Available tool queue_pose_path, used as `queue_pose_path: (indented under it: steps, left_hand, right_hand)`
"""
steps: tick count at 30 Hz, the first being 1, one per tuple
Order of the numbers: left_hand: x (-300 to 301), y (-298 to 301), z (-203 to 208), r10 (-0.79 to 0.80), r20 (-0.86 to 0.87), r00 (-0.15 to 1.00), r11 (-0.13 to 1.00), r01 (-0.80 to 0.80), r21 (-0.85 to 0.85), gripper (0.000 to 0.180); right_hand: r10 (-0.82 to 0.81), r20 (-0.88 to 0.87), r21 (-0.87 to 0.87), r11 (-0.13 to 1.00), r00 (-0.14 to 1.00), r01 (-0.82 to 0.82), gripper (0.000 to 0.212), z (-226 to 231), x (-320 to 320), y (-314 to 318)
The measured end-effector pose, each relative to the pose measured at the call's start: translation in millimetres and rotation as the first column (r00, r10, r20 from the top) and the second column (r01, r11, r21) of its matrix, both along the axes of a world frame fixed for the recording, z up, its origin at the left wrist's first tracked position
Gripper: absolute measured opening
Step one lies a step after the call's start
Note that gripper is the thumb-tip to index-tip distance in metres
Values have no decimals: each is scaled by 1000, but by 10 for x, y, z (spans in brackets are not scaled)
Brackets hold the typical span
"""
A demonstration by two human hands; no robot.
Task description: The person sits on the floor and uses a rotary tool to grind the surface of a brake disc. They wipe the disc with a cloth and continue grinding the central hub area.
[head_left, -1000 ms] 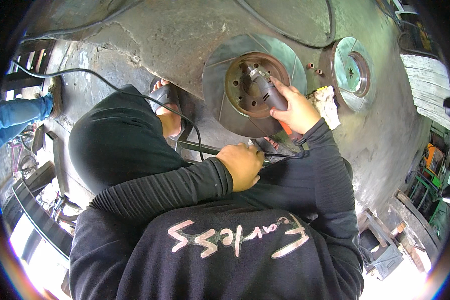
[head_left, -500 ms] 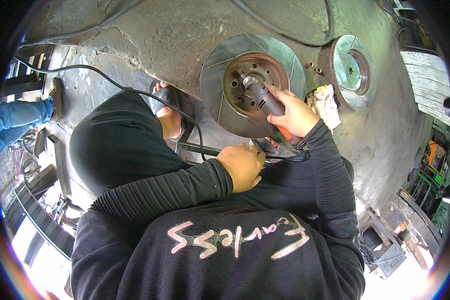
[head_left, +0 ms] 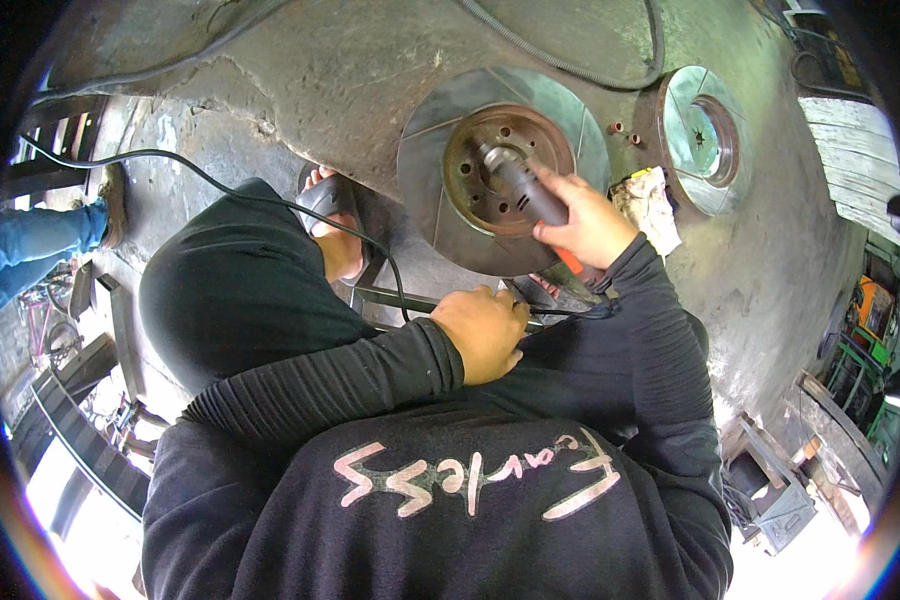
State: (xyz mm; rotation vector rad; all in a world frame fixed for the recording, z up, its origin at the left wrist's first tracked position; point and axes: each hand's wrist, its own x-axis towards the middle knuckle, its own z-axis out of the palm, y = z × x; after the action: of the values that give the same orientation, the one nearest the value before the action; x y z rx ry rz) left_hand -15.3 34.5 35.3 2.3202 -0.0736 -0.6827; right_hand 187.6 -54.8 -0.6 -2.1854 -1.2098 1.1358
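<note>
My right hand (head_left: 590, 230) is wrapped round a corded handheld grinder (head_left: 532, 190), dark-bodied with a red-orange part and a metal neck. Its head points into the rusty brown hub of a large slotted brake disc (head_left: 425, 200) lying in front of me; the exact tip is blurred. My left hand (head_left: 482, 335) rests low over my lap, fingers curled and their tips hidden. A black power cable (head_left: 402, 275) passes behind that hand and shows again beyond the fingers, close to the grinder's rear end; I cannot tell if the hand grips it.
Right of the disc stands a second brake disc (head_left: 685, 140), with two small brown cylindrical pieces (head_left: 625, 132) and a stained whitish cloth (head_left: 645, 205) between them. A ribbed grey hose (head_left: 570, 68) curves across the floor ahead. Another person's jeans-clad leg (head_left: 50, 235) is at far left.
The grinder and my right hand have shifted very slightly within the hub. My left hand stays where it was.
</note>
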Motion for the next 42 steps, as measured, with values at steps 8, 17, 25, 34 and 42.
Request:
queue_pose_path:
  steps: [8, 17, 25, 34, 42]
  left_hand:
    - [-53, -42, -75, 41, 68, 997, 999, -43, 32, 44]
    - [13, -4, 7, -5, -33, 999, 1000, 5, 18, 44]
    - [8, -4, 13, -9, -31, 999, 1000, 10, 23, 45]
    - [-6, -9, 11, -3, -25, 1000, 1000, 3, 29, 43]
    - [10, -16, 33, -11, -26, 1000, 999, 12, 38, 44]
  right_hand:
    - [-64, -14, -30, 998, 998, 63, 80, 34, 11, 38]
    - [-73, 2, -14, 997, 997, 73, 82, -19, 31, 34]
    - [-43, -4, -31, 999, 999, 42, 82, 4, -16, 62]
    - [-81, 19, -72, 994, 997, 83, 79, 35, -47, 111]
    - [-5, 24, -28, 1000, 1000, 6, 80, 14, -79, 91]
